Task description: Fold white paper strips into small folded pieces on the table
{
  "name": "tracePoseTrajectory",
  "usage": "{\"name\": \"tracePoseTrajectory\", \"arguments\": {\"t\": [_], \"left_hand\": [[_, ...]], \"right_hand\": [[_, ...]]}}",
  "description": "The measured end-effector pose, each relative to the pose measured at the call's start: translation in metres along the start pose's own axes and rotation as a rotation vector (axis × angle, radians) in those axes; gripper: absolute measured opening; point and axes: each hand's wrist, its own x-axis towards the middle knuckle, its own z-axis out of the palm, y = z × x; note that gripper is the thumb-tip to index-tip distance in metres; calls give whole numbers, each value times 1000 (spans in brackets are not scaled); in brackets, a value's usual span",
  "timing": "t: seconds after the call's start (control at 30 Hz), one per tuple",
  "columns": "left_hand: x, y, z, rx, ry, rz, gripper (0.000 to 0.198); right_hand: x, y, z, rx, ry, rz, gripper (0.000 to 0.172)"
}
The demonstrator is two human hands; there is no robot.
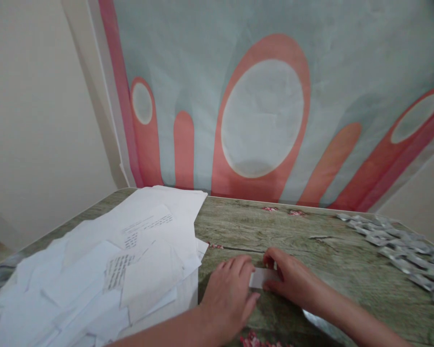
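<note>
A small folded strip of white paper [261, 278] lies low over the wood-patterned table, between my hands. Curled around its right end are the thumb and fingers of my right hand [294, 278]. My left hand [228, 295] holds the left end, its fingers bent together and its thumb a little below the strip. The left fingertips partly hide that end. Under my right forearm a shiny, pale curved thing [323, 322] shows in part; I cannot tell what it is.
Loose white papers [155, 284], some printed, spread in a heap across the left side of the wood-patterned table [238, 226]. Silvery folded links [401, 250] lie along the right edge. Behind the table hangs a grey-green sheet with red shapes [202, 62].
</note>
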Motion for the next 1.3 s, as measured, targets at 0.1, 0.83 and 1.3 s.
{"name": "tracePoseTrajectory", "arguments": {"t": [0.1, 0.83, 1.3], "left_hand": [[5, -10, 6, -199, 50, -57, 55], [10, -13, 11, -523, 194, -158, 23], [11, -15, 13, -520, 160, -183, 24]], "right_hand": [[-5, 2, 1, 9, 26, -58, 24], [-18, 16, 32, -164, 424, -491, 36], [-18, 11, 30, -104, 430, -541, 20]]}}
